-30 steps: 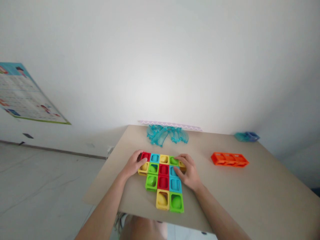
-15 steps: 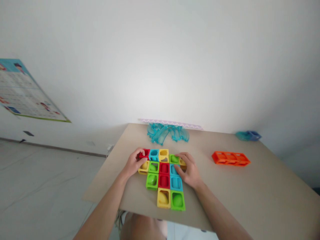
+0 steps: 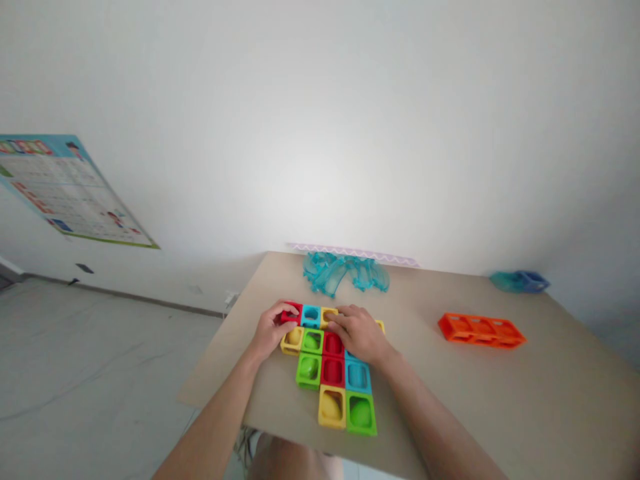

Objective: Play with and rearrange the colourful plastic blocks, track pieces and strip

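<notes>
My left hand [image 3: 269,332] grips a red hollow cube block [image 3: 290,315] at the back left of a flat layout, thumb in front and fingers behind. A blue block [image 3: 311,315] and a yellow block [image 3: 327,313] continue that row. My right hand [image 3: 361,332] lies over the right side, its thumb and fingertips closed on the yellow block; it hides some blocks beneath. In front are a green block [image 3: 313,341], a red block [image 3: 333,371], a blue block [image 3: 357,377] and, nearest me, a yellow block [image 3: 331,405] beside a green block [image 3: 361,413].
Translucent teal pieces [image 3: 345,272] lie at the table's back, before a lilac strip [image 3: 355,254] along the wall. An orange three-cell block piece [image 3: 480,331] is to the right. A blue piece [image 3: 531,281] sits at the far right corner. The table [image 3: 285,400] ends close to my legs.
My right hand has shifted left, from the green and blue blocks onto the yellow block in the back row. My left hand stays at the red block. The view has turned slightly.
</notes>
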`<state>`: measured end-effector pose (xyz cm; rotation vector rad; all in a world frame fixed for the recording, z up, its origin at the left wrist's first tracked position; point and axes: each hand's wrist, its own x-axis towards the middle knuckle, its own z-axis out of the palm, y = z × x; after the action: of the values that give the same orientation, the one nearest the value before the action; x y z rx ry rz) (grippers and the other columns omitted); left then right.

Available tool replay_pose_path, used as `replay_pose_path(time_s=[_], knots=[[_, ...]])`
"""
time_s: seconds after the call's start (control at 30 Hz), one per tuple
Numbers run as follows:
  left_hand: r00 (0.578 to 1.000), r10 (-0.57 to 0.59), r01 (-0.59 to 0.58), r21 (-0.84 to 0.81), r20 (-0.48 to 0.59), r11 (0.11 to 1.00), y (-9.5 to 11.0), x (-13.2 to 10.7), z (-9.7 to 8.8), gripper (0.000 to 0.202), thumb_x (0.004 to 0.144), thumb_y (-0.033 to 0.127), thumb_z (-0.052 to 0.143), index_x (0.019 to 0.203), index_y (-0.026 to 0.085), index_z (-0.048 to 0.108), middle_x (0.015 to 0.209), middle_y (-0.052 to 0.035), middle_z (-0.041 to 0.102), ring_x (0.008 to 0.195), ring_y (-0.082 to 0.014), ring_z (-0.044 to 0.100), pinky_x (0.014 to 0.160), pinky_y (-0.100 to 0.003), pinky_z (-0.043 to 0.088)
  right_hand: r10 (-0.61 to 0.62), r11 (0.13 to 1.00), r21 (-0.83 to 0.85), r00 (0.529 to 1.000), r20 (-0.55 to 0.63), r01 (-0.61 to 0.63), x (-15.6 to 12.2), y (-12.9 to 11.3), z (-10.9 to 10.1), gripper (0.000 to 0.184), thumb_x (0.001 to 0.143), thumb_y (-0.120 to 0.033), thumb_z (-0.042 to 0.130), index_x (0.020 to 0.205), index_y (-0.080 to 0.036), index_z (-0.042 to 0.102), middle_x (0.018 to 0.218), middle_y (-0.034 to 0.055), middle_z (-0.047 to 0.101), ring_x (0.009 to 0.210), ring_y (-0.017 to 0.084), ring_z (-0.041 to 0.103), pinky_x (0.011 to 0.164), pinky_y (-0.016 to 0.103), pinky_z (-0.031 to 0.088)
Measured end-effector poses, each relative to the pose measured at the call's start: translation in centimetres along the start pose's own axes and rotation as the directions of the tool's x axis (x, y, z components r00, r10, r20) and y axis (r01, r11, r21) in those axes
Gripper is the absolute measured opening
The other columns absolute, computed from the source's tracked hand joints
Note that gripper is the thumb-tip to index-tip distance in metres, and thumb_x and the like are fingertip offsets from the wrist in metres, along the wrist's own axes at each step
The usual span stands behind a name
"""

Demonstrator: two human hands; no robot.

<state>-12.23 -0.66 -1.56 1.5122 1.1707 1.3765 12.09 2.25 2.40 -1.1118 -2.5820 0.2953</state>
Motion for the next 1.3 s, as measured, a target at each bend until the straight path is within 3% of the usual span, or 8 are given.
replay_pose_path(time_s=[0.17,0.4,0.63,0.83,0.93,1.03,1.17,1.3], knots=[[0.998,-0.01,0.012,0.03,-0.057,0.999,-0.4,0.1,0.1,0.016,0.068,0.02,0.068,0.084,0.018,0.068,0.101,-0.0065,0.064,0.096,-0.0232,0.06,0.087,-0.032,0.045,0.0,0.999,-0.053,1.0,-0.011,-0.001,-0.4,-0.4,0.2,0.039,0.098,-0.051,0.037,0.103,-0.027,0.068,0.103,0.0066,0.062,0.098,0.021,0.053,0.086,0.036,0.032],[0.959,-0.079,0.106,0.086,-0.273,0.991,-1.7,0.8,0.5,0.017,0.07,0.023,0.069,0.086,0.016,0.069,0.087,-0.0068,0.069,0.082,-0.0209,0.063,0.076,-0.031,0.048,-0.023,0.997,-0.075,0.999,-0.029,0.021,-0.4,-0.6,0.1,0.045,0.099,-0.048,0.036,0.082,-0.024,0.07,0.09,0.0055,0.062,0.093,0.021,0.053,0.092,0.04,0.031],[0.889,0.017,0.029,0.093,-0.458,0.995,-1.2,0.9,0.7,0.024,0.074,0.037,0.07,0.085,0.016,0.068,0.097,-0.0078,0.068,0.09,-0.0206,0.063,0.078,-0.03,0.05,0.098,0.993,0.092,0.955,-0.28,-0.075,-0.8,-0.1,0.9,0.026,0.094,-0.032,0.049,0.111,-0.021,0.066,0.098,0.0079,0.061,0.094,0.021,0.056,0.087,0.035,0.04],[0.799,0.072,0.012,0.134,-0.598,0.991,0.0,2.3,-0.8,0.028,0.08,0.042,0.065,0.091,0.016,0.064,0.096,-0.0066,0.065,0.086,-0.0178,0.061,0.074,-0.027,0.049,0.061,0.996,0.075,0.977,-0.206,-0.047,-0.8,-0.2,0.7,0.024,0.093,-0.026,0.049,0.105,-0.024,0.069,0.1,0.0076,0.061,0.095,0.021,0.056,0.087,0.035,0.041],[0.851,0.091,-0.01,0.158,-0.518,0.987,2.0,2.6,-0.3,0.025,0.08,0.04,0.066,0.088,0.016,0.063,0.103,-0.0071,0.064,0.092,-0.0184,0.06,0.077,-0.026,0.049,0.026,0.997,0.083,0.982,-0.189,-0.011,-0.7,-0.3,0.5,0.026,0.094,-0.021,0.045,0.108,-0.024,0.067,0.107,0.0076,0.065,0.101,0.021,0.056,0.092,0.036,0.039],[0.977,0.111,-0.071,0.214,-0.184,0.974,4.0,2.2,2.2,0.023,0.091,0.038,0.052,0.098,0.018,0.06,0.111,-0.0089,0.062,0.096,-0.0188,0.06,0.079,-0.029,0.05,0.021,0.994,0.106,0.984,-0.178,-0.002,-0.7,-0.2,0.6,0.032,0.095,-0.017,0.041,0.12,-0.023,0.06,0.11,0.0067,0.068,0.103,0.021,0.058,0.094,0.036,0.038],[0.99,0.109,-0.136,0.496,0.084,0.858,4.6,0.9,5.7,0.023,0.098,0.031,0.036,0.105,0.02,0.054,0.1,-0.0082,0.062,0.095,-0.0205,0.059,0.087,-0.035,0.045,0.216,0.971,0.14,0.957,-0.192,-0.191,-0.6,-0.1,1.1,0.042,0.092,-0.011,0.039,0.132,-0.018,0.046,0.104,0.0075,0.071,0.096,0.021,0.062,0.086,0.032,0.041],[0.989,0.143,-0.124,0.676,0.029,0.726,3.8,0.2,6.5,0.021,0.099,0.03,0.03,0.095,0.02,0.049,0.089,-0.0072,0.057,0.084,-0.0219,0.057,0.079,-0.036,0.045,0.308,0.951,0.083,0.939,-0.15,-0.299,-0.5,0.0,1.5,0.033,0.093,-0.012,0.038,0.121,-0.018,0.053,0.096,0.0081,0.072,0.089,0.022,0.064,0.08,0.031,0.04]])
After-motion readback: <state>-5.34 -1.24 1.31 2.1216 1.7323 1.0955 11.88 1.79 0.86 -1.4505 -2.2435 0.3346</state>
